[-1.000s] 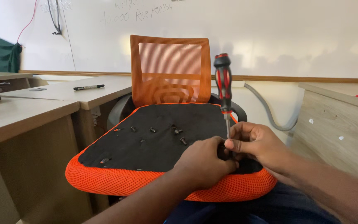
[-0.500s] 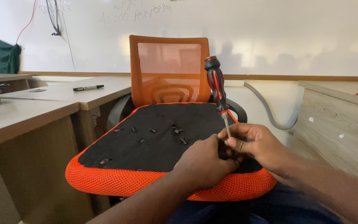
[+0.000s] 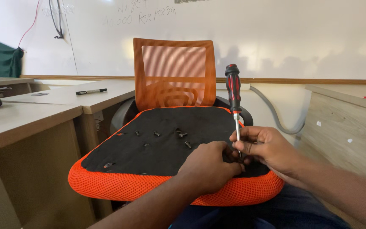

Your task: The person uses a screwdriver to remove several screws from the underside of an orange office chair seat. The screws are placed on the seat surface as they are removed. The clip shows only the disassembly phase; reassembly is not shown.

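An orange mesh chair seat (image 3: 119, 184) lies upside down in front of me, its black underside (image 3: 166, 140) facing up. Several small dark screws (image 3: 182, 135) lie loose on the black panel. My right hand (image 3: 267, 148) pinches the thin metal shaft of a red and black screwdriver (image 3: 233, 91), which stands nearly upright with its tip near the seat's front right corner. My left hand (image 3: 210, 165) is curled beside the tip, its fingers closed around something too small to make out. The tip itself is hidden by my fingers.
The chair's orange mesh backrest (image 3: 174, 72) stands behind the seat. A wooden desk (image 3: 30, 114) with a black marker (image 3: 90, 91) is on the left, a wooden cabinet (image 3: 348, 123) on the right, a whiteboard (image 3: 234, 34) on the wall behind.
The screwdriver has swung from leaning left to nearly upright. Both hands have stayed at the seat's front right corner.
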